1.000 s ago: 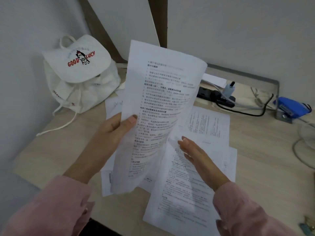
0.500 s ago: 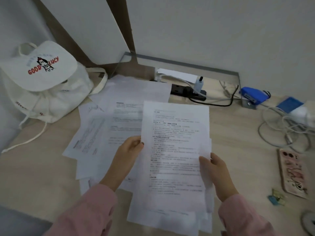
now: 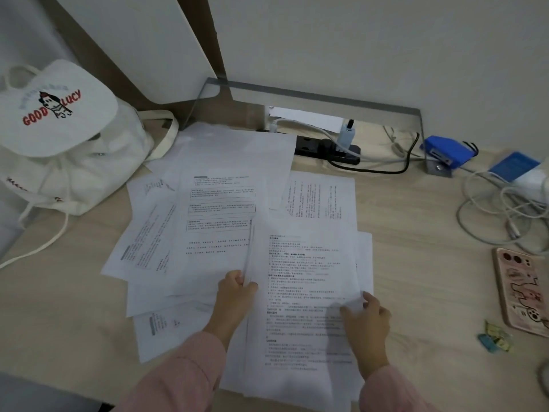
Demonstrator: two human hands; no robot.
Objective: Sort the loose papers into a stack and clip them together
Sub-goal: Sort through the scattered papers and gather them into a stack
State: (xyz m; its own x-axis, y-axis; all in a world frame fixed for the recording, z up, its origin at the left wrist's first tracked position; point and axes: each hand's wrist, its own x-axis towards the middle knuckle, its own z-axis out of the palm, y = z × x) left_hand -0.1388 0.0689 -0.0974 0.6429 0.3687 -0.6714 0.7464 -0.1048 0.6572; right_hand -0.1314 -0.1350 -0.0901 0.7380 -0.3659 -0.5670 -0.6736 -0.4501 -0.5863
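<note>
A small stack of printed sheets (image 3: 300, 292) lies low over the wooden desk (image 3: 421, 278) in front of me. My left hand (image 3: 234, 298) pinches its left edge. My right hand (image 3: 367, 319) grips its right edge, thumb on top. More loose printed papers (image 3: 214, 209) are spread overlapping on the desk to the left and behind the stack. Small coloured binder clips (image 3: 494, 340) lie on the desk at the right, apart from both hands.
A white drawstring bag (image 3: 59, 138) sits at the back left. A black power strip (image 3: 326, 148) with cables, a blue stapler (image 3: 447, 151) and tangled white cords (image 3: 502, 209) line the back right. A phone in a pink case (image 3: 523, 289) lies at the right.
The sheet held up in my left hand has come down onto the papers at the right. Both hands now hold that stack by its side edges, lower over the desk.
</note>
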